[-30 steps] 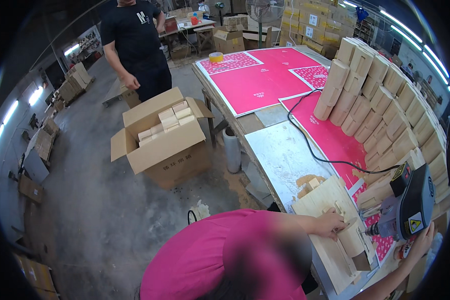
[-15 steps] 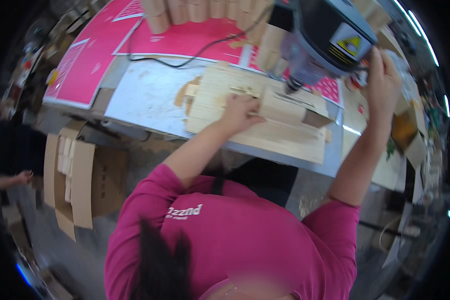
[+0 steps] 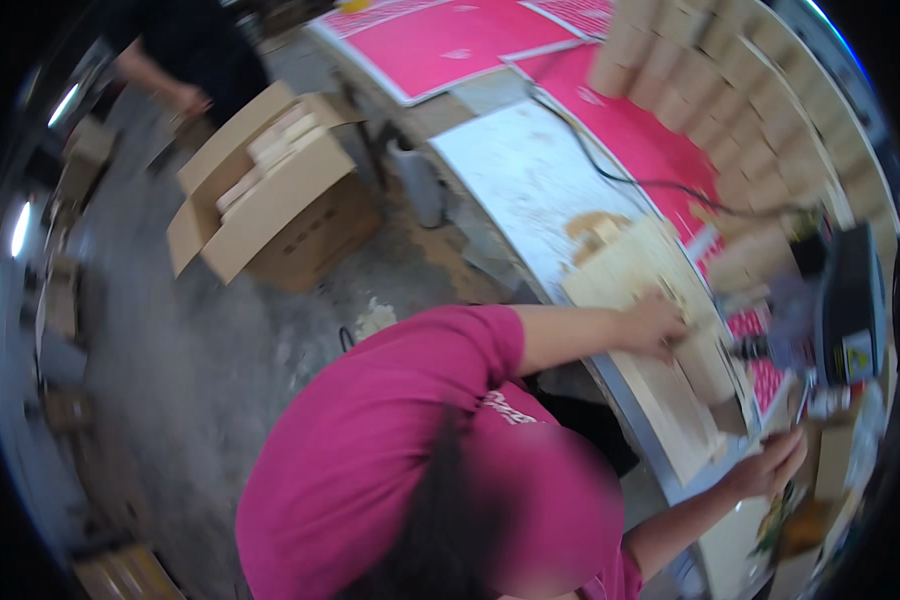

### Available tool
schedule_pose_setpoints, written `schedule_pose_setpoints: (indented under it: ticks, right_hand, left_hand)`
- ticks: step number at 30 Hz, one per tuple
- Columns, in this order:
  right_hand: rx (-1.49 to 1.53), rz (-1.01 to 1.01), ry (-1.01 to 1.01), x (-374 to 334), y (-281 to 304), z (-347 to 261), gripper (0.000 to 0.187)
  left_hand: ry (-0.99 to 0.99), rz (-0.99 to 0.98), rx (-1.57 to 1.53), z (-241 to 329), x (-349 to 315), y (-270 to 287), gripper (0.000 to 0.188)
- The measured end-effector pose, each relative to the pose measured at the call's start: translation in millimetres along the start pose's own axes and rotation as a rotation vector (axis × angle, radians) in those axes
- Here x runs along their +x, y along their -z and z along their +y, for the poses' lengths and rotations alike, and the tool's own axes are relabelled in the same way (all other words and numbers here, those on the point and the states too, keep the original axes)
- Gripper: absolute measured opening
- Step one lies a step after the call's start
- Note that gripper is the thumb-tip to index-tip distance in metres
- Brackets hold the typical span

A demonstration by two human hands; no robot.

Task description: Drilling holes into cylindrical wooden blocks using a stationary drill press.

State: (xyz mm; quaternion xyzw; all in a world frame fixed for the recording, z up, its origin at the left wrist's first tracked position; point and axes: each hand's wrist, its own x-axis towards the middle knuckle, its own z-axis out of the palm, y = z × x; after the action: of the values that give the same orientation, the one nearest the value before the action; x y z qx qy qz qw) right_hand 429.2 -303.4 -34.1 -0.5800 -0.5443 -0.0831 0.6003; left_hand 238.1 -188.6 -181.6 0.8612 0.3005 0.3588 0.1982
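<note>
A pale wooden block [image 3: 705, 368] with a rounded face rests on a flat wooden board [image 3: 610, 275] at the bench. My left hand [image 3: 652, 325] is curled at the block's near-left end, fingers over it and thumb against its front. Close beside the block's top is the chuck [image 3: 750, 347] of a dark grey drilling machine [image 3: 850, 310]. My right hand [image 3: 770, 466] is right of the board, below the machine, fingers bent in beside a thin lever-like part; blur hides what exactly they grip.
Rows of wooden pieces [image 3: 740, 120] stand at the back right on pink printed sheets [image 3: 450, 45]. A black cable [image 3: 610, 175] crosses the bench. An open cardboard box [image 3: 310, 235] of wooden pieces sits on the floor at left; another person's hand [image 3: 188, 100] is behind it.
The whole view has swung, shifting bench and machine to the right and the cardboard box inward. My left hand stays at the block; my right hand has come down lower relative to the machine.
</note>
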Motion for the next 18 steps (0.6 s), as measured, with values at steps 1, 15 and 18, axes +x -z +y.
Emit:
schedule_pose_setpoints:
  ticks: [1,15,18]
  right_hand:
    - [-0.022,0.003,0.034,-5,-1,0,0.019]
    - [0.144,-0.008,0.318,-36,-38,68,0.019]
    - [0.023,-0.018,0.273,-11,-16,57,0.025]
  left_hand:
    - [0.011,-0.015,-0.014,4,-1,3,0.038]
    - [0.063,-0.014,-0.051,7,1,5,0.043]
    - [0.061,-0.020,-0.060,6,1,5,0.042]
